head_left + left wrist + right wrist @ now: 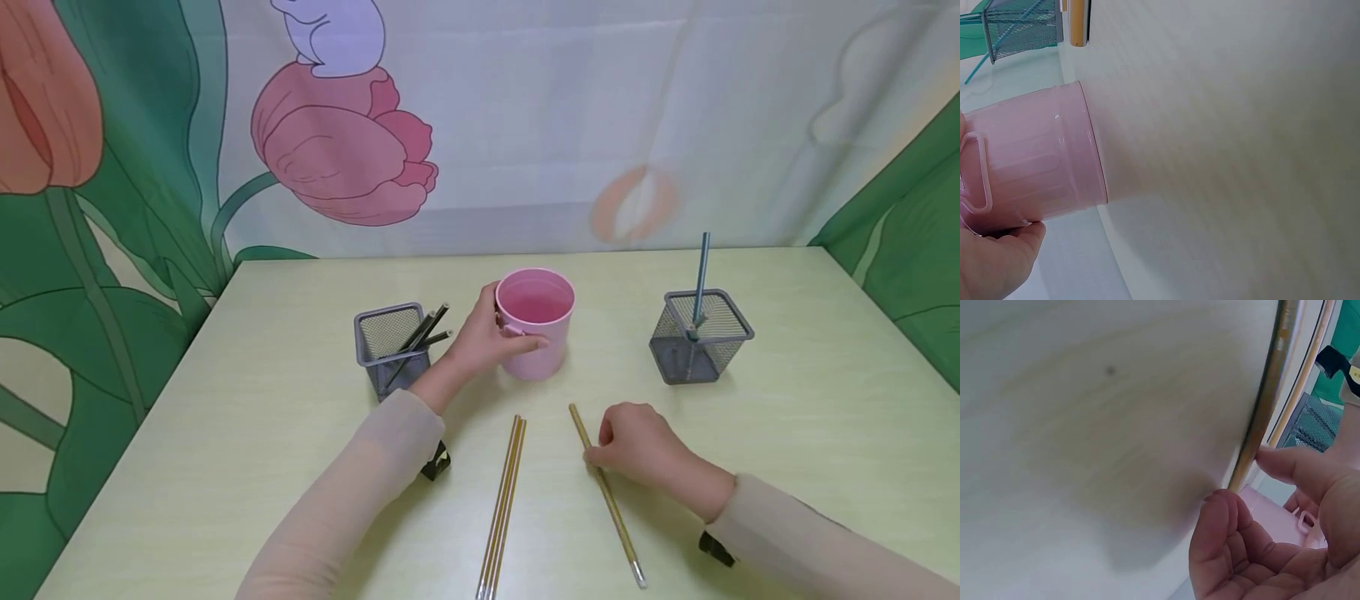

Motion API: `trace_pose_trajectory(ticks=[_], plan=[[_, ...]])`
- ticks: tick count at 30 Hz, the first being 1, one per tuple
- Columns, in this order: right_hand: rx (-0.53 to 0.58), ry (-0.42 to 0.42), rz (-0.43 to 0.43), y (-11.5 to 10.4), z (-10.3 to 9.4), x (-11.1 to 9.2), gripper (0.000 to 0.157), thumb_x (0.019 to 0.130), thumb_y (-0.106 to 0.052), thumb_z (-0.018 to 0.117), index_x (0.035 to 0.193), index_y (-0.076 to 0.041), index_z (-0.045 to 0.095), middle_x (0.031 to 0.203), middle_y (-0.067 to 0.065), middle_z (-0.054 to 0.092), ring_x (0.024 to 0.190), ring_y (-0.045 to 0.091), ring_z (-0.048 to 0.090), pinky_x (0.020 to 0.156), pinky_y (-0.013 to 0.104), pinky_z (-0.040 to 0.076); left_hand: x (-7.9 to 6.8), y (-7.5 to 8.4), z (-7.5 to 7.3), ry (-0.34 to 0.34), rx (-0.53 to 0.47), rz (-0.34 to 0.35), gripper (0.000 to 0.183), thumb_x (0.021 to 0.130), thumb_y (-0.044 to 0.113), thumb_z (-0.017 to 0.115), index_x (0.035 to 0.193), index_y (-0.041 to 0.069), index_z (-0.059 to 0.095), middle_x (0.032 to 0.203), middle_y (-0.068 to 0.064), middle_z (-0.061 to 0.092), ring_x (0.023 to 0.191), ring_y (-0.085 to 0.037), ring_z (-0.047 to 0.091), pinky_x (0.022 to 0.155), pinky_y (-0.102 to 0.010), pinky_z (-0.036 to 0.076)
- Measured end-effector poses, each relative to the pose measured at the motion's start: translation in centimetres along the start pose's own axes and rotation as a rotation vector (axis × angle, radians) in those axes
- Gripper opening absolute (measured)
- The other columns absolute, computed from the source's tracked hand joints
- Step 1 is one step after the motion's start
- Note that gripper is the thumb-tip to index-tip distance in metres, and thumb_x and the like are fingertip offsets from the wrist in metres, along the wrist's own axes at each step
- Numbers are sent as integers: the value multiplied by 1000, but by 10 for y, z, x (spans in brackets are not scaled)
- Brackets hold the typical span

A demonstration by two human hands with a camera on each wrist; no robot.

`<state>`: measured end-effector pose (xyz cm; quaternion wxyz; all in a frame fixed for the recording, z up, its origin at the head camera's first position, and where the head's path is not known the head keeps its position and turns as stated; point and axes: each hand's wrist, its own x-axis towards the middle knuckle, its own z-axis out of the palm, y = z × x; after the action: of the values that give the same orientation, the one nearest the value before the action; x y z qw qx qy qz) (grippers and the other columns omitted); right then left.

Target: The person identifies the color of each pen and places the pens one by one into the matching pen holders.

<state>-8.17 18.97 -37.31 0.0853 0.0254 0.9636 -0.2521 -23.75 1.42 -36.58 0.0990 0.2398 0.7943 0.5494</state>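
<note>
My left hand (487, 333) grips a pink bucket (534, 350) by its side, with the thumb across the front near its small handle. In the left wrist view the pink bucket (1041, 150) appears sideways, its base at the table surface. My right hand (648, 446) pinches a gold pencil (621, 525) near its upper end; the silver and white eraser end points toward me. From the right wrist, the thumb and index fingertip (1225, 503) show on either side of the pencil (1266, 394). Between my arms lie several more gold pencils (502, 508), side by side.
Left of the bucket stands a grey mesh holder (390, 321) with several dark pencils (420, 333), partly behind my left arm. Another mesh holder (693, 337) at the right has a blue pencil (702, 271) upright in it. A printed curtain (525, 125) hangs behind the table (262, 417).
</note>
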Motion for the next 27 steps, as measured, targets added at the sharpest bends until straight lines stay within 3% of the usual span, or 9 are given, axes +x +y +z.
trace_pose_trajectory(ticks=[14,22,27], plan=[[-41,-20,-18,-7,-1,7,8,71,-5,70,64,-6,65,63,0,60,60,14,52,52,26,43,-2,-1,-1,0,-2,1,92,72,10,83,143,1,25,136,-16,44,122,-28,47,105,-38,41],[-28,-36,-10,-7,-1,9,11,70,-9,73,63,-7,65,61,-1,59,58,14,52,51,26,42,-1,0,-2,0,-9,8,92,71,11,83,142,3,25,135,-14,45,122,-26,48,105,-38,42],[12,-61,42,-5,-4,10,14,71,-10,74,63,-7,62,61,0,57,56,14,51,50,25,41,-1,-1,-2,-4,-18,3,92,72,11,83,143,3,25,136,-14,44,122,-26,48,105,-37,41]])
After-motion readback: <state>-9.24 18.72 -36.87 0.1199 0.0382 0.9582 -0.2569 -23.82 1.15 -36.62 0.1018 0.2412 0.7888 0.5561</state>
